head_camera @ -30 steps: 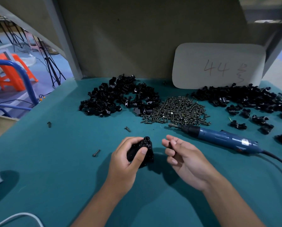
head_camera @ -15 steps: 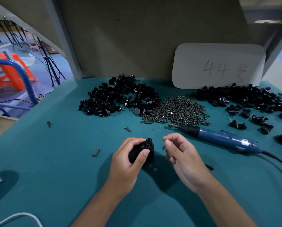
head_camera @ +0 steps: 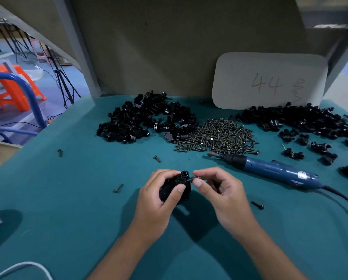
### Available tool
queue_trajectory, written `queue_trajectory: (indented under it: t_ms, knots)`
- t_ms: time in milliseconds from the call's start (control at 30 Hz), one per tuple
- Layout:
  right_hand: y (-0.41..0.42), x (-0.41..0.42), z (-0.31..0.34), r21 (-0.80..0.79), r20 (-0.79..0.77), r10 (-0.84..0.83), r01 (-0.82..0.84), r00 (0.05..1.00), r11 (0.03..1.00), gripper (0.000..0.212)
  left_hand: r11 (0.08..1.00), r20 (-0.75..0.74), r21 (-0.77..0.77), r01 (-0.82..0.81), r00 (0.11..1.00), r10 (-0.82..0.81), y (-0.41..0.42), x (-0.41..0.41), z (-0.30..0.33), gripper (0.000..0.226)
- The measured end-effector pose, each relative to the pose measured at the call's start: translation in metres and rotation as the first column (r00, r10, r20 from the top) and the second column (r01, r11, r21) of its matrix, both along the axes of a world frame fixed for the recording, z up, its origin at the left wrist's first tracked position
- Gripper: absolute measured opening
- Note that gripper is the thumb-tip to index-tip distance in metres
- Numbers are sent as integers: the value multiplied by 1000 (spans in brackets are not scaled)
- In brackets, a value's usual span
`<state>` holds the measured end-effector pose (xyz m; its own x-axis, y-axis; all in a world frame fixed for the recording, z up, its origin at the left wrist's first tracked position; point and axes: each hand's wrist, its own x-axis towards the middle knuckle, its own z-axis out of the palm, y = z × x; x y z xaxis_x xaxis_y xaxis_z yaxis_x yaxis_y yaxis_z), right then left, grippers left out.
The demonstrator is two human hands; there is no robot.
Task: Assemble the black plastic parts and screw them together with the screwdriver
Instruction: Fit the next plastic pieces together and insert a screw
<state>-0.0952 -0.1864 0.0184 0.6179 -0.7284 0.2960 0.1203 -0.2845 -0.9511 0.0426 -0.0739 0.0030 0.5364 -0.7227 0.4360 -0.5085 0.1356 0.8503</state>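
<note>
Item: screw insertion, mid-assembly, lower centre of the frame.

Change: half a second ago the right hand [head_camera: 221,190] hovered apart from the part, fingers loosely curled. It now pinches a screw [head_camera: 192,178] between thumb and forefinger, with the tip at the side of the black part [head_camera: 177,188]. A second ago that hand lay open. The left hand [head_camera: 159,201] grips the part as before, fingers curled round it, thumb on its front. Judgement: the screw is being seated by hand; driving comes next, and the screwdriver [head_camera: 270,169] lies untouched.

Location: the part is held just above the desk [head_camera: 68,199], at frame centre, slightly below the middle.

Materials and shapes:
- Black part: glossy moulded plastic, blocky, with a short round collar on top showing an open bore.
- Screw: dull dark metal, slender, small head.
- Screwdriver: blue smooth casing, black collar, short metal bit, black cable trailing to the right edge; lies at right of centre.
- Screw pile [head_camera: 215,136]: bronze-grey, heaped loosely, centre of the frame.
- Part piles: left pile [head_camera: 145,122] and right pile [head_camera: 302,120], shiny, angular, clip-like pieces.
- Loose screws: several scattered on the desk, one [head_camera: 258,205] just right of the right hand.
- Desk: teal, matte, cloth-like cover.
- Card [head_camera: 270,79]: pale, rounded corners, marked "44" in red, upper right.
</note>
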Motion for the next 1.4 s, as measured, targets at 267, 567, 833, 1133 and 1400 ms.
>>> queue_trajectory:
  t_ms: [267,567,833,1133,1400]
  knots:
    - [-1,2,-7,-18,-27,-12,12,1000,1000,26,1000,-1,-5,-9,1000,9,0,0,0,23]
    - [2,2,-6,-10,12,-35,35,999,999,24,1000,-12,2,-12,1000,12,0,1,-1,27]
    - [1,0,-8,-87,-19,-58,56,998,995,21,1000,-17,-1,-11,1000,11,0,0,1,23]
    - [3,-1,0,-174,-40,-25,18,999,985,17,1000,3,-7,-15,1000,15,-1,0,0,25]
    - [2,-3,-3,-253,-80,-122,98,989,963,13,1000,1,0,-25,1000,25,-1,-1,0,21]
